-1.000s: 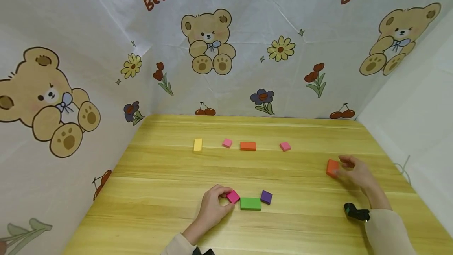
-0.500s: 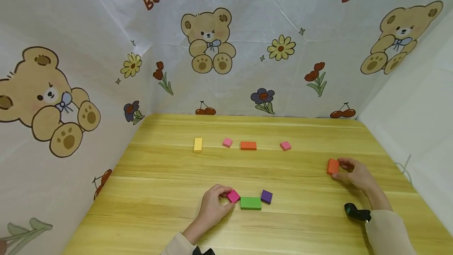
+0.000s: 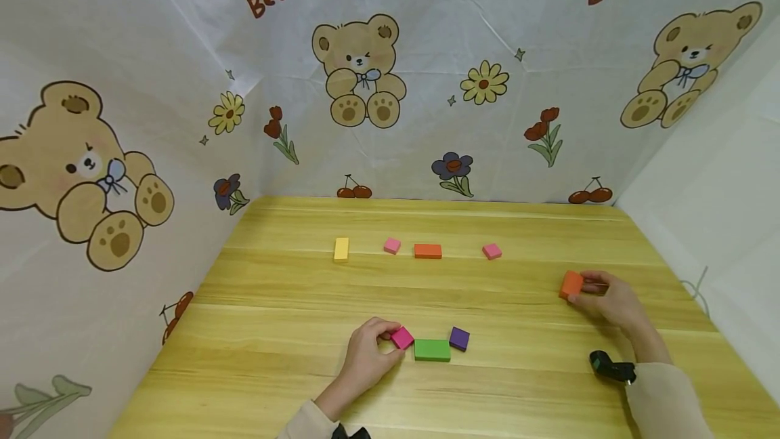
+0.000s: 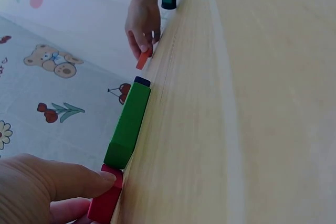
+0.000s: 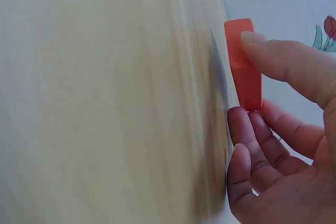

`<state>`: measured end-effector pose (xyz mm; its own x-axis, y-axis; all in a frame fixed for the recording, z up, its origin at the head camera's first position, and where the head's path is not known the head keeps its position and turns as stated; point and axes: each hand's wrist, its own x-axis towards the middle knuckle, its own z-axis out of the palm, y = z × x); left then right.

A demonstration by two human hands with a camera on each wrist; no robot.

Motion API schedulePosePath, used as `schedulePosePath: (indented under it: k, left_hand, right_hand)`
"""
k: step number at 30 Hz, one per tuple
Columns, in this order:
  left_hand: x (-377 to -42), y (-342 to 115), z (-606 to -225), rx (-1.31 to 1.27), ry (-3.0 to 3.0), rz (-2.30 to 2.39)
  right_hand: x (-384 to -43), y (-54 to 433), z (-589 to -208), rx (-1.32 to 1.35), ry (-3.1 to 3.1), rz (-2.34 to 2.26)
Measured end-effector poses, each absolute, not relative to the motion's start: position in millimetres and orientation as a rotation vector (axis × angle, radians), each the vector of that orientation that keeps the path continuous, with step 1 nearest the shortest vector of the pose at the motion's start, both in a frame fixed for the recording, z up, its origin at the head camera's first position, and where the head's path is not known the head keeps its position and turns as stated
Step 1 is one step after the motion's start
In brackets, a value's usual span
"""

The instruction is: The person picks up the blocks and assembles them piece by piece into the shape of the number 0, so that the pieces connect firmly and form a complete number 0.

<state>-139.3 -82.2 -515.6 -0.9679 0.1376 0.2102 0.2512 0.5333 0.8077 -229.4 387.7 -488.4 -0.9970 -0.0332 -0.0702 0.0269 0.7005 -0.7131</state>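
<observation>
My left hand [image 3: 365,356] pinches a small magenta block [image 3: 402,338] between thumb and fingers on the wooden table. One corner of that block meets the left end of a green rectangular block [image 3: 432,350]. At the green block's upper right corner lies a dark purple block [image 3: 460,339]. Over on the right, my right hand [image 3: 612,300] grips an orange rectangular block [image 3: 571,285]. In the right wrist view the thumb presses one face of the orange block [image 5: 244,64], with the fingers at its lower end and a shadow beside it on the wood.
Along the back of the table [image 3: 292,330] lie a yellow block [image 3: 341,250], two pink blocks, one at the left [image 3: 392,245] and one at the right [image 3: 491,251], and a second orange block [image 3: 428,251]. A bear-print cloth [image 3: 420,154] rises behind.
My right hand has closed its fingers on the orange block and shifted it slightly left. The left hand and the magenta block have stayed in place.
</observation>
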Motion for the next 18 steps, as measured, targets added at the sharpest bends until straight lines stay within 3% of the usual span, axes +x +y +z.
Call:
schedulePosePath:
  k: [18]
  left_hand:
    - [-138, -82, -514, -0.351, -2.624, -1.413]
  right_hand:
    - [-226, 291, -472, -0.191, 2.763, -1.362]
